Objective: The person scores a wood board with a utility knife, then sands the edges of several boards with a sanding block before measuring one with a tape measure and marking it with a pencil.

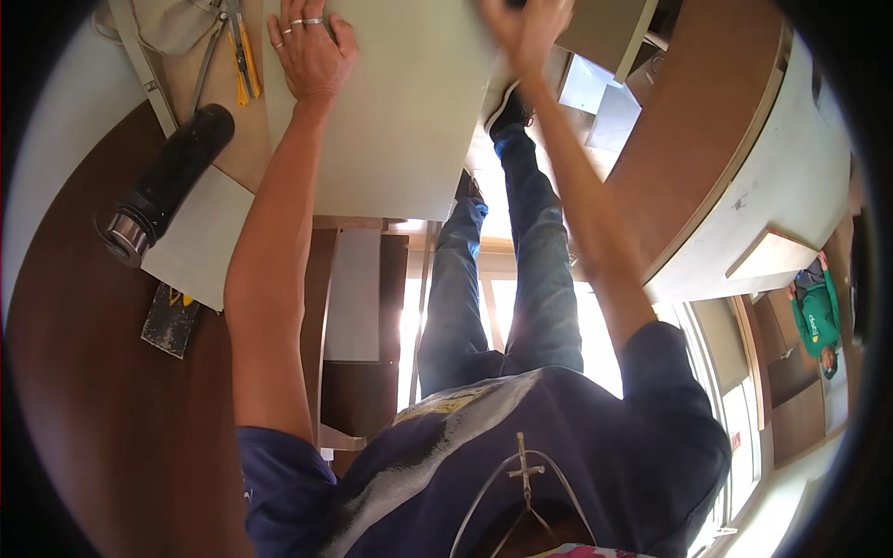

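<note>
My left hand (314,48) lies on a large pale board (409,121), fingers apart and pressed flat, rings on some of them. Over the board's right edge is my right hand (530,33), smeared by motion and cut off by the top of the picture. Something dark shows beside its fingers, but I cannot make out what it is or whether it is held. Left of the board lie a yellow-handled cutter knife (244,60) and a long thin metal tool (206,70).
A black bottle (172,172) lies left of my forearm on a dark brown surface (102,372), near a dark scuffed block (169,321). At the right curves a brown counter (702,112). A person in green (819,316) stands far right. My legs are below the board.
</note>
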Demonstrator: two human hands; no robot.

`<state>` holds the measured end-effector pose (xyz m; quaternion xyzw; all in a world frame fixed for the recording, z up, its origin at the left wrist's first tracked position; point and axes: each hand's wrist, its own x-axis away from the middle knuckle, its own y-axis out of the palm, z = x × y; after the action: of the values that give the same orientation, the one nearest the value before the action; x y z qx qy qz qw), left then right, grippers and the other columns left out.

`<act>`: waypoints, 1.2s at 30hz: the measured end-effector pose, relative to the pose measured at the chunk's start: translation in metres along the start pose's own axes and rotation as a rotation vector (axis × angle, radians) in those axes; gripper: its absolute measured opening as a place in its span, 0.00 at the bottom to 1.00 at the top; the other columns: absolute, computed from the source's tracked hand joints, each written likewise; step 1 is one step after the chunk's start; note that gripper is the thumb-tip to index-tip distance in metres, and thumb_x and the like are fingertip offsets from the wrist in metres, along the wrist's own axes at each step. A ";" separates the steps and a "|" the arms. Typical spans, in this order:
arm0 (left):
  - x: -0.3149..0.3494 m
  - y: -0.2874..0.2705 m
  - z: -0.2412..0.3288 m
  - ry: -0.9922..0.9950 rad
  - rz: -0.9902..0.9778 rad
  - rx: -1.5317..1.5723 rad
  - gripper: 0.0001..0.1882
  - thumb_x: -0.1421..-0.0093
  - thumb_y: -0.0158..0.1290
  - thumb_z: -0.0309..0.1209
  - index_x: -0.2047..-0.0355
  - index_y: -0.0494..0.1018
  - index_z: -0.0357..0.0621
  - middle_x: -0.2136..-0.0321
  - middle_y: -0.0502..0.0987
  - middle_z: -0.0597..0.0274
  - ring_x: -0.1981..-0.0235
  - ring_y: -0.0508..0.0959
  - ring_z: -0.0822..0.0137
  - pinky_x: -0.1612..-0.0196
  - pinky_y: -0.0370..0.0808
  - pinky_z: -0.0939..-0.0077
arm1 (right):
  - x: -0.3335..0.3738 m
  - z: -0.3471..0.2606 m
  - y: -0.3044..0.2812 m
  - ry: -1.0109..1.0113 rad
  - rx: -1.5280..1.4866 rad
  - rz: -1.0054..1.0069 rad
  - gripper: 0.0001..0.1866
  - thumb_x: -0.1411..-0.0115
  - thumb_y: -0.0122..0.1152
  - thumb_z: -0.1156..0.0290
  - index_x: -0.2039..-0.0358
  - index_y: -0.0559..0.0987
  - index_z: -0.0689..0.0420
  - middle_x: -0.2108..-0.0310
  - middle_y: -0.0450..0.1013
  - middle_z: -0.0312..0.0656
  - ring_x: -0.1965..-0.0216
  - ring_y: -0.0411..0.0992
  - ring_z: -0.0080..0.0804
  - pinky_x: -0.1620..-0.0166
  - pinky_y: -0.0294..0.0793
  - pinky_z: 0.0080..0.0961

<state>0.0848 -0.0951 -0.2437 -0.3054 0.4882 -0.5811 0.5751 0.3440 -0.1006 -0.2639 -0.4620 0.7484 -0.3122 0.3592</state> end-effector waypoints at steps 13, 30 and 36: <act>0.006 -0.001 -0.003 -0.001 -0.002 -0.014 0.23 0.33 0.48 0.25 0.38 0.63 0.37 0.34 0.63 0.44 0.30 0.58 0.46 0.26 0.50 0.47 | 0.008 -0.019 -0.018 0.076 -0.050 -0.064 0.37 0.47 0.72 0.49 0.37 0.73 0.40 0.33 0.59 0.54 0.35 0.59 0.59 0.35 0.60 0.59; 0.013 0.002 -0.011 -0.029 -0.001 -0.048 0.23 0.35 0.50 0.25 0.39 0.65 0.38 0.34 0.64 0.47 0.29 0.57 0.49 0.25 0.47 0.49 | 0.099 -0.046 -0.042 0.064 -0.129 -0.129 0.37 0.48 0.72 0.50 0.37 0.73 0.41 0.33 0.60 0.52 0.35 0.59 0.55 0.36 0.61 0.59; 0.010 0.000 -0.012 -0.020 0.000 -0.039 0.23 0.35 0.50 0.27 0.40 0.65 0.37 0.34 0.63 0.47 0.29 0.58 0.48 0.25 0.48 0.49 | 0.317 -0.061 -0.104 0.163 -0.196 -0.299 0.38 0.60 0.82 0.58 0.45 0.77 0.41 0.35 0.54 0.56 0.34 0.52 0.69 0.35 0.53 0.65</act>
<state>0.0721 -0.1019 -0.2493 -0.3225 0.4938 -0.5681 0.5739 0.2421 -0.4219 -0.2269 -0.5739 0.7248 -0.3241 0.2006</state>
